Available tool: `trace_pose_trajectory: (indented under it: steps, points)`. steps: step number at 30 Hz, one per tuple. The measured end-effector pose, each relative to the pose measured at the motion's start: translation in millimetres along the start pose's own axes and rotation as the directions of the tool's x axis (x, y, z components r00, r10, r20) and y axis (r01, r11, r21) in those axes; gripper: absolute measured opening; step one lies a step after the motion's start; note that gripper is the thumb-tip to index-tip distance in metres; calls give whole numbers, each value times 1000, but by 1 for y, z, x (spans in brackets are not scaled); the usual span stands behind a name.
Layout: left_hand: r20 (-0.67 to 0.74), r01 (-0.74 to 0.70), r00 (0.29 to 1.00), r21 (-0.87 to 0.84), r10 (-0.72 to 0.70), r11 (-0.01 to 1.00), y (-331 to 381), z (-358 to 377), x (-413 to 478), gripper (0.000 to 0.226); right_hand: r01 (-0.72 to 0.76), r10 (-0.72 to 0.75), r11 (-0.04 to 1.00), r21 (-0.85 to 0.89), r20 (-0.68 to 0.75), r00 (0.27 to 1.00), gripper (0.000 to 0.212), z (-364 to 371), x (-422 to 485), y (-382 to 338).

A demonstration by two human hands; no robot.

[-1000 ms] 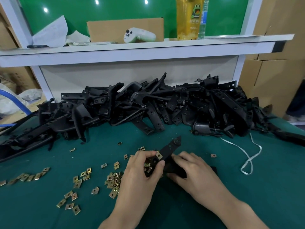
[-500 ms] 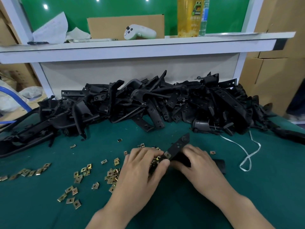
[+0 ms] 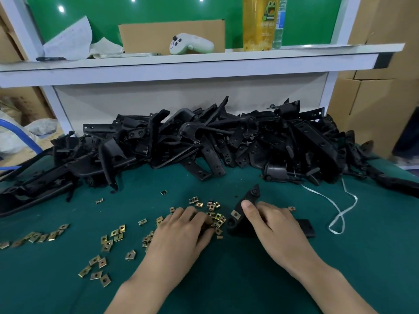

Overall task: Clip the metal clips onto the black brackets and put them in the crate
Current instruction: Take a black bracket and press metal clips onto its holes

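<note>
My right hand (image 3: 274, 225) holds a black bracket (image 3: 243, 211) flat on the green table, thumb on top. One brass metal clip (image 3: 235, 214) sits clipped on the bracket's near end. My left hand (image 3: 183, 232) rests palm down on a heap of loose metal clips (image 3: 215, 214), fingers curled over them; whether it grips one is hidden. More clips (image 3: 106, 241) lie scattered to the left. A big pile of black brackets (image 3: 204, 141) fills the back of the table. No crate is in view.
A white strap (image 3: 340, 211) loops on the table at right. A lone clip (image 3: 292, 208) lies beyond my right hand. The white shelf (image 3: 204, 62) above carries a game controller (image 3: 190, 43), cardboard and a yellow bottle (image 3: 258, 23). Cardboard boxes (image 3: 374, 98) stand at right.
My left hand has let go of the bracket and dropped onto the clip heap. My right hand shifted the bracket slightly right and keeps holding it.
</note>
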State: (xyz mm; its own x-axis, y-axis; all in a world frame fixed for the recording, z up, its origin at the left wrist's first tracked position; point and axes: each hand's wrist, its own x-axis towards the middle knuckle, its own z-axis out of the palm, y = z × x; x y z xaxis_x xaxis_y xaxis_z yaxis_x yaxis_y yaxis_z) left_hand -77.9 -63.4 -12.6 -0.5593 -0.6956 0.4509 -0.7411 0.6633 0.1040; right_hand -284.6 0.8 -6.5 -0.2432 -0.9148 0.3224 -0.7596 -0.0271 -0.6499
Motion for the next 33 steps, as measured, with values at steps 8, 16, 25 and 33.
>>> trace_pose_trajectory:
  steps: [8,16,25,33]
  points:
    - [-17,16,1000,-38,-17,999,1,-5,1,13,57,-57,998,-8,-8,998,57,1,0,1]
    - [-33,190,974,-409,-222,893,9,-9,-1,6,109,-109,993,-47,6,994,56,3,1,5]
    - [143,294,867,-921,-478,257,6,-19,8,21,129,-128,990,-56,11,992,58,3,1,5]
    - [101,229,910,-932,-402,283,8,-18,5,28,133,-130,988,-77,39,991,62,4,3,6]
